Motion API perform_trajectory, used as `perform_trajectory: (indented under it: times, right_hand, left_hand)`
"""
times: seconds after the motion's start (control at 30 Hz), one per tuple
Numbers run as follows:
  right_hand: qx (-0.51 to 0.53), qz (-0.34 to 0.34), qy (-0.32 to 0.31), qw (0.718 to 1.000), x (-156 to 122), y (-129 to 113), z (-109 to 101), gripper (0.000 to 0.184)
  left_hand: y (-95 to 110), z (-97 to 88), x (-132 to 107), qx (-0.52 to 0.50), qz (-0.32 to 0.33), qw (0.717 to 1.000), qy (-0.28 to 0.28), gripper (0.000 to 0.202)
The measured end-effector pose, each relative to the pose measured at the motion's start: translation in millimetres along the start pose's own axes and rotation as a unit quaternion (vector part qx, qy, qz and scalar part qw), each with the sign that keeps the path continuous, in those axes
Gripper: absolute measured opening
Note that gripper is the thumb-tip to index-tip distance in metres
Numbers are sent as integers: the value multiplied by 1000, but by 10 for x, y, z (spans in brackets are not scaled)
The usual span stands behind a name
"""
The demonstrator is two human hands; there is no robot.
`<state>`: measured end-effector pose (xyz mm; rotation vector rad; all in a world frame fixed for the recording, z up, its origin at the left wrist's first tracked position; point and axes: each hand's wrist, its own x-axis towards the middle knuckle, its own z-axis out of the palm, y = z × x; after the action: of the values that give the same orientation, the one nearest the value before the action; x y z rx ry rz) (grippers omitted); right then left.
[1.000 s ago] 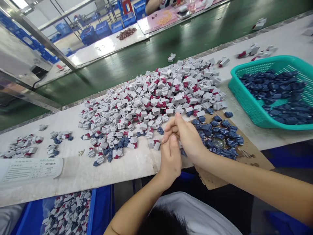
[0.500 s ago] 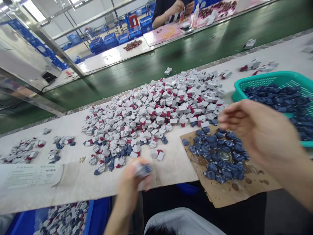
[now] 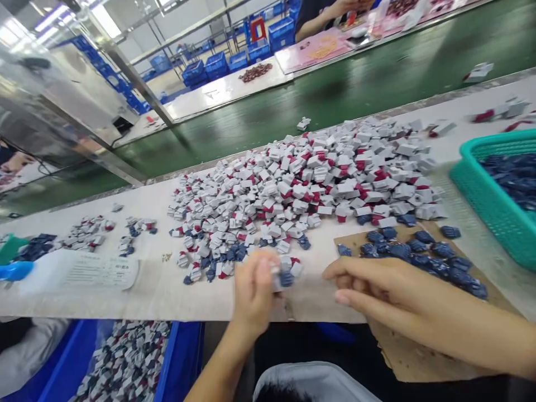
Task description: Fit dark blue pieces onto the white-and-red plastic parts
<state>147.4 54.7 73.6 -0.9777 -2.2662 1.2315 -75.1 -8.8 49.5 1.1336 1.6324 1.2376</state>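
The left hand [image 3: 253, 293] pinches a plastic part [image 3: 275, 277], white and blurred, beside a heap of angular white-and-red blocks [image 3: 301, 184]; the right hand [image 3: 393, 296] is empty, fingers loosely curled, just above navy pieces [image 3: 419, 251] on stained cardboard [image 3: 419, 357].

L hand [image 3: 253, 293] curled, blurred, fingers bunched; R hand [image 3: 389, 296] stretched out flat-ish, fingers loosely together.

- printed paper sheet [image 3: 100, 272] lying flat on the tabletop [image 3: 100, 304]
- green conveyor belt [image 3: 335, 106] running behind the tabletop
- stacked blue crates [image 3: 216, 66] on the far floor
- co-worker's hand [image 3: 347, 5] above a pink mat [image 3: 314, 50]
- reddish-brown pile [image 3: 255, 72] on a white bench [image 3: 218, 92]
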Motion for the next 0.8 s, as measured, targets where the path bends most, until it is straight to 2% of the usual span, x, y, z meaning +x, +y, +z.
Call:
perform_trajectory:
  times: [0.07, 0.1, 0.23, 0.33, 0.43, 0.5, 0.63, 0.8]
  right_hand:
    - [31, -3, -73, 997, 74, -66, 107, 20]
    - [33, -8, -79, 996, 86, -57, 124, 21]
    - [-48, -64, -17, 997, 81, 66, 113, 29]
    - [-161, -145, 31, 976, 114, 89, 114, 31]
    - [-244, -228, 42, 942, 166, 69, 124, 35]
    - [-250, -244, 33, 936, 188, 79, 139, 39]
    - [-184, -221, 5, 958, 199, 153, 218, 36]
    - [-93, -147, -15, 985, 190, 169, 340, 33]
  left_hand:
    - [27, 210, 110, 16, 68, 995, -77, 40]
    - [50, 285, 150, 34, 94, 990, -97, 37]
    - [125, 396, 226, 77, 143, 975, -151, 32]
    - [149, 379, 252, 78, 144, 969, -185, 31]
    - [171, 352, 271, 79, 150, 966, -193, 30]
    - [179, 337, 274, 81, 150, 966, -195, 30]
    - [145, 330, 254, 72, 139, 970, -189, 30]
    - [26, 375, 197, 86, 152, 976, -127, 30]
